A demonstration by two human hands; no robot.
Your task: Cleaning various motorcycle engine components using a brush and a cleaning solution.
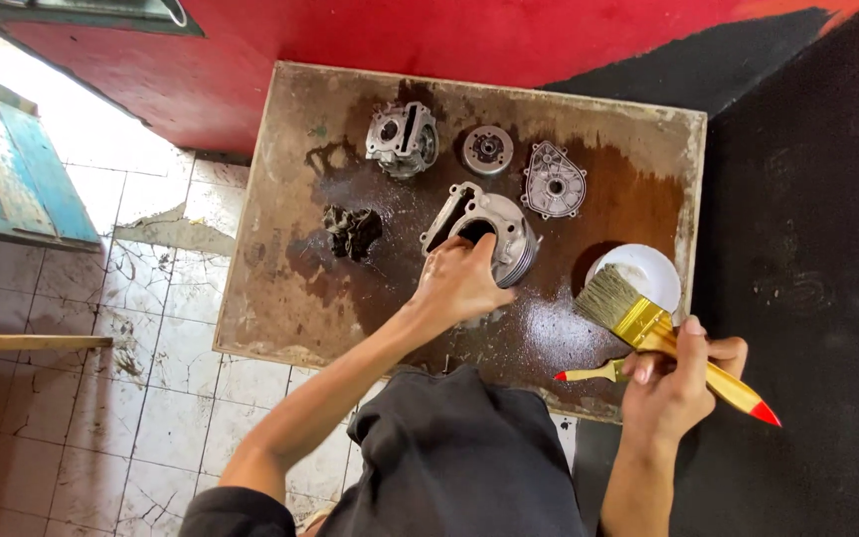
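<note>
Dark trousers (pixel 459 452) filled lower centre. Right hand (pixel 676 383) had fingers clamped on a paintbrush (pixel 648 323) at right, beside a white bowl (pixel 648 270). Left hand (pixel 459 280) gripped the engine cylinder (pixel 484 224) at centre of the wet board (pixel 280 288). Advisable: steady cylinder firmly, brush evenly.

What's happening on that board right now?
A person crouches over a wet, oil-stained wooden board on the floor. The left hand grips the engine cylinder, fingers hooked into its bore. The right hand holds a yellow-handled paintbrush, bristles raised beside a white bowl. A second, smaller brush lies at the board's near edge. A cylinder head, a round rotor-like part, a cover plate and a dark rag lie apart on the board.
</note>
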